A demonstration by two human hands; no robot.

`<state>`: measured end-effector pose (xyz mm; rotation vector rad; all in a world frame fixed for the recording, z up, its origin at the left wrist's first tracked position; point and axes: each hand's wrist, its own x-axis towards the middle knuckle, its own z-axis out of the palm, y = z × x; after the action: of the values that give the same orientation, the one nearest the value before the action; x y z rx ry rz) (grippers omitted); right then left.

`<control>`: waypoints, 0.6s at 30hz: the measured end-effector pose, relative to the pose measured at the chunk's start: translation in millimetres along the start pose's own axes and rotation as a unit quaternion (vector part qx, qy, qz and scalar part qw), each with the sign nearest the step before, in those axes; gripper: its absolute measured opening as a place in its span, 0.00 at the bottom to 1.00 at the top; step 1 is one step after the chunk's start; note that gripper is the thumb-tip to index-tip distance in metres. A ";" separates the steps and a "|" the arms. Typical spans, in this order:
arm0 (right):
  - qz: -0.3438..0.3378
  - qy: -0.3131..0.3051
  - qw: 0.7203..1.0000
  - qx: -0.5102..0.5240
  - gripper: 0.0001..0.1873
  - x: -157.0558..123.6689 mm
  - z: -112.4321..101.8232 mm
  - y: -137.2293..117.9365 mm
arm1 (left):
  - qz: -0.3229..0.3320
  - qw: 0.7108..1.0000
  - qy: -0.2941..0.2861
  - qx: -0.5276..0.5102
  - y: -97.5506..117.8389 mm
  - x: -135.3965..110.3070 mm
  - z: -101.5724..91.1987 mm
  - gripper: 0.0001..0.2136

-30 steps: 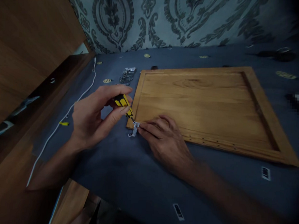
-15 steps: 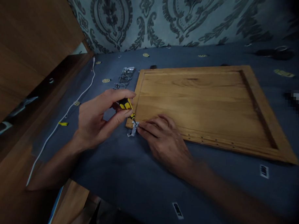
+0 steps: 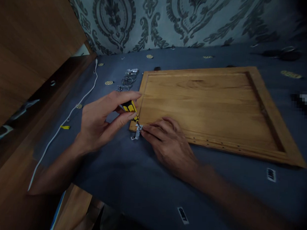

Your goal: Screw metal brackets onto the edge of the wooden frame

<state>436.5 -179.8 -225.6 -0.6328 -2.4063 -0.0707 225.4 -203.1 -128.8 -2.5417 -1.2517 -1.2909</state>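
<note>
A short yellow-and-black screwdriver [image 3: 130,107] is pinched between the thumb and fingers of my left hand [image 3: 97,123]. It tilts down to the right, its tip on a small metal cabinet hinge [image 3: 137,133]. The hinge sits at the near left corner of a framed wooden door panel [image 3: 194,103], its arm sticking out past the edge. With fingertips pressed at the hinge's right side, my right hand [image 3: 171,145] steadies it and rests partly on the panel's near edge. My fingers hide part of the hinge, and the screw under the tip is too small to make out.
Several metal hinges [image 3: 128,79] lie beyond my left hand. A white cable [image 3: 65,122] with a yellow tag [image 3: 65,127] runs along the left. Dark scissors-like tools [image 3: 283,54] lie far right on the blue patterned cloth [image 3: 145,195]. A wooden cabinet [image 3: 32,33] rises at left.
The fingers of my left hand have shifted slightly to the right around the screwdriver handle. The hinge, the panel and my right hand stay in place.
</note>
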 end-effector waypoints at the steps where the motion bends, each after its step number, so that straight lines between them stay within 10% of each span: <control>1: -0.002 0.003 1.000 0.001 0.14 0.1 0.2 0.0 | -0.004 1.000 0.002 0.007 0.8 0.4 -0.2 0.15; 18: 0.005 -0.005 1.000 0.006 0.15 1.5 -1.8 -1.9 | -0.004 0.998 0.004 0.055 7.4 1.8 -1.0 0.06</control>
<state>435.6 -181.2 -223.0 -0.6412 -2.4107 -0.0495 230.3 -207.3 -124.5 -2.4574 -1.2948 -1.1972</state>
